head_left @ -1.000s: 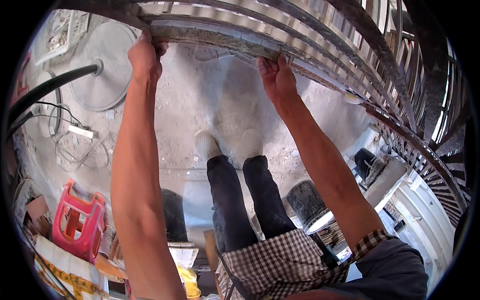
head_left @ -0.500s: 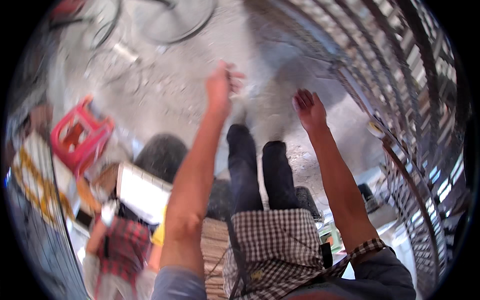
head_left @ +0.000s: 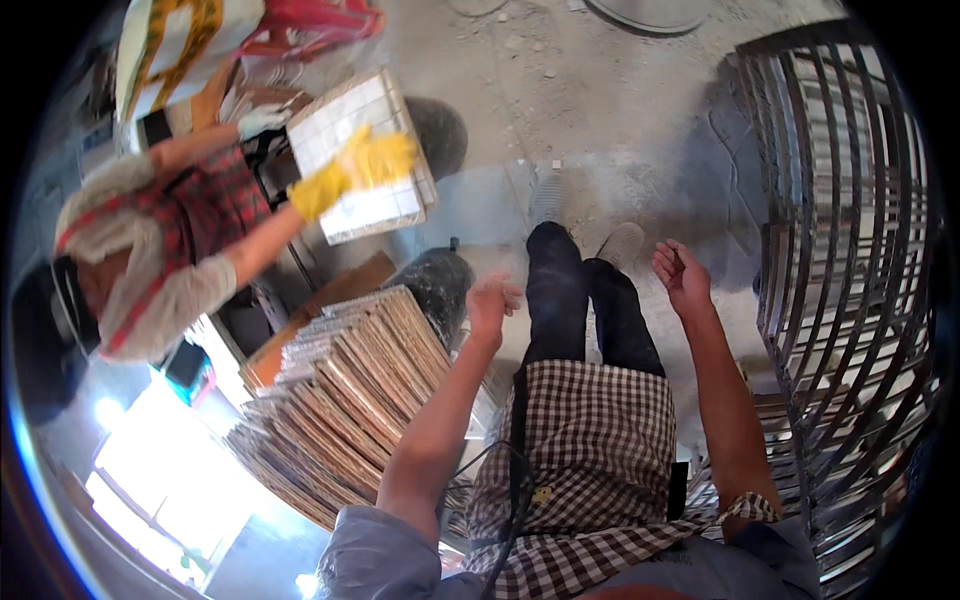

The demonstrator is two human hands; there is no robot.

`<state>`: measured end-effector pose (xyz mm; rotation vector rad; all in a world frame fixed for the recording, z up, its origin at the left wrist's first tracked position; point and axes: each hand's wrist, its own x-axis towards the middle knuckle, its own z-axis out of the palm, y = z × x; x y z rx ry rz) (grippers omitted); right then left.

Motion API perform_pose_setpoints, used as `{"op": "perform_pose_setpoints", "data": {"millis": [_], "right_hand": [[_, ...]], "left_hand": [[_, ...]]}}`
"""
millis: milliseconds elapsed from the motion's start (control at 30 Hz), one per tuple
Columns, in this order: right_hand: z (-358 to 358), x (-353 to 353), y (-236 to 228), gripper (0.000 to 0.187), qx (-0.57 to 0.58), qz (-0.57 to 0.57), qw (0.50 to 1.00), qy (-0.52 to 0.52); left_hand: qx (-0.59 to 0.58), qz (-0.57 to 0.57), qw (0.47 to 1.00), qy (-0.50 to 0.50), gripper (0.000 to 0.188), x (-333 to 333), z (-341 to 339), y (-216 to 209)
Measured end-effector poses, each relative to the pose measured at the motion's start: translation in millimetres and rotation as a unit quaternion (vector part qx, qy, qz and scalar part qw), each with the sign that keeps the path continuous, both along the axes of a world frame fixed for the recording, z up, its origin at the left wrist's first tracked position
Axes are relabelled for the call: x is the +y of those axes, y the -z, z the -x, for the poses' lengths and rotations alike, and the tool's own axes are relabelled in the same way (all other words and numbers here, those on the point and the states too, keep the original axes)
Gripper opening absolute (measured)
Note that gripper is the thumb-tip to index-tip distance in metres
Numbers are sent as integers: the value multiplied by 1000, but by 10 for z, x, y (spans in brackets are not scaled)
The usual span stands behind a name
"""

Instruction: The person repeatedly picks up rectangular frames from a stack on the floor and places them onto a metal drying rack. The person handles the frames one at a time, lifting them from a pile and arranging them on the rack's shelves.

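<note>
My left hand (head_left: 492, 302) hangs in the air left of my dark trouser legs (head_left: 562, 295), slightly smeared, fingers loosely bent and apart, with nothing seen in it. On the other side of the legs, my right hand (head_left: 682, 277) is also raised, its fingers half curled and no object visible in it. Neither hand touches anything. Closest to my left hand are a black rounded container (head_left: 436, 285) and a tall stack of thin brownish boards (head_left: 365, 380). A checked apron (head_left: 600, 430) covers my lap area.
At left a co-worker in yellow and white gloves (head_left: 375, 160) handles a stack of white square tiles (head_left: 335, 130). A red plastic stool (head_left: 310, 25) stands beyond. Along the right runs a dark metal slatted rack (head_left: 800, 220). Dusty concrete floor (head_left: 560, 110) lies ahead.
My view has swung left, bringing the co-worker, tiles and board stack further into sight. My hands now appear lower in the picture, both still without anything seen in them.
</note>
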<state>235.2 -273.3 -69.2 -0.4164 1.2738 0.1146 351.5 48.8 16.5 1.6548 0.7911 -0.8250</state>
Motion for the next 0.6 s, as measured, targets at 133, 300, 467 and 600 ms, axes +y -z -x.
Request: {"op": "perform_pose_setpoints", "data": {"millis": [133,300,467,600], "right_hand": [[-117,43,-135,30,9,13,997,-79],[-624,528,-337,27,-20,51,982,-181],[-1243,1497,-426,23,-34,81,972,-219],[-1515,2272,-430,19,-28,77,971,-225]], "left_hand": [[-43,-26,996,-67,29,487,92,-97],[-83,-73,986,-126,28,1023,-95,-103],[-68,-102,970,-210,27,1588,-352,21],[-38,-122,960,-248,26,1899,-343,87]]}}
